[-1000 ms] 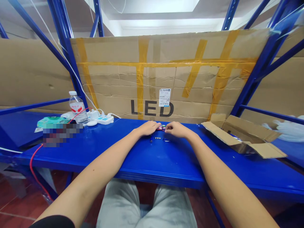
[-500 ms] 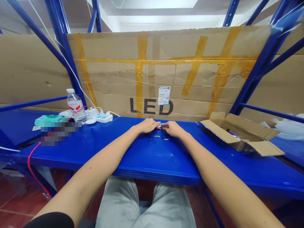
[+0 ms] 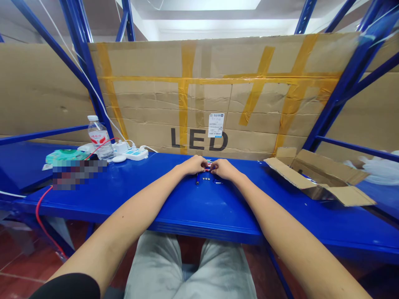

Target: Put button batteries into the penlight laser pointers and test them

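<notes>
Both hands are curled in close together near the far side of the desk (image 3: 202, 207), the left hand (image 3: 193, 165) and right hand (image 3: 225, 169) seemingly pinching opposite ends of a small red piece (image 3: 207, 169) (too tiny to tell how firmly). A few colourful slim pieces (image 3: 209, 162) lie just beyond it. Looks to me like the step in hand is fine fingertip handling of that red piece, and the next move calls for a steady, light pinch. On the near side sit a blue cylinder (image 3: 197, 179), some silvery discs (image 3: 206, 178) and a blue clip-like loop (image 3: 217, 181). Open cardboard box (image 3: 314, 192) well off to the right. Versus half a second ago, the left hand's fingers are more curled in and more of the colourful pieces show.
</notes>
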Action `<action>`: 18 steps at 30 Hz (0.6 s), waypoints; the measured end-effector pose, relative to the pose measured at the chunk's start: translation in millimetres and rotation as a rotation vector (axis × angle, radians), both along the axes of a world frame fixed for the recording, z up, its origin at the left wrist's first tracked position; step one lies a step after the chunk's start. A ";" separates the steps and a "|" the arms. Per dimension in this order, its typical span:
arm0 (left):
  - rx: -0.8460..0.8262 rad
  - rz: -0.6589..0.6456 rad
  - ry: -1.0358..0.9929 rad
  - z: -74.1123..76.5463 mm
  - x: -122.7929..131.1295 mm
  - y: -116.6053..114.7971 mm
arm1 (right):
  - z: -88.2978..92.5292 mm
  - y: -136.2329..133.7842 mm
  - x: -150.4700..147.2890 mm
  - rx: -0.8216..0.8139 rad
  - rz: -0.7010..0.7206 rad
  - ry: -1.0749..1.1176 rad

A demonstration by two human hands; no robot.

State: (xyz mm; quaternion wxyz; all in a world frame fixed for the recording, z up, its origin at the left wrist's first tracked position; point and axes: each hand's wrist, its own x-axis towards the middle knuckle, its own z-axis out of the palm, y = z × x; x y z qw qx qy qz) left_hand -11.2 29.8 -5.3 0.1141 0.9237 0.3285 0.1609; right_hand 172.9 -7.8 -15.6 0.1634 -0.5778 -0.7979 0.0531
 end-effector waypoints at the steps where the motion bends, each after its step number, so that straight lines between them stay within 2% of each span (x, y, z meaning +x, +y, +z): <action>1: 0.009 -0.007 -0.003 0.2 0.4 0.3 | 0.5 -0.9 -0.5 -0.002 0.004 -0.002; 3: 0.065 -0.033 -0.025 2.4 0.5 0.2 | 2.5 -3.0 -1.0 0.009 0.008 -0.010; 6: 0.179 -0.081 -0.121 8.6 -0.9 -1.8 | 7.3 -6.5 -0.2 0.109 -0.035 0.053; 9: 0.239 -0.091 -0.258 13.0 -1.7 -7.3 | 13.4 -10.6 0.1 0.180 -0.074 0.363; 11: 0.258 -0.086 -0.330 12.2 -1.3 -14.2 | 17.7 -14.4 -1.0 0.113 0.001 0.634; 13: 0.264 -0.084 -0.368 8.7 -0.5 -23.1 | 21.6 -19.0 -2.4 -0.025 0.124 0.805; 15: 0.267 -0.085 -0.381 4.6 0.4 -32.0 | 24.4 -23.8 -3.1 -0.145 0.200 0.832; 18: 0.273 -0.060 -0.350 1.8 0.9 -40.9 | 25.9 -29.6 -1.7 -0.249 0.187 0.787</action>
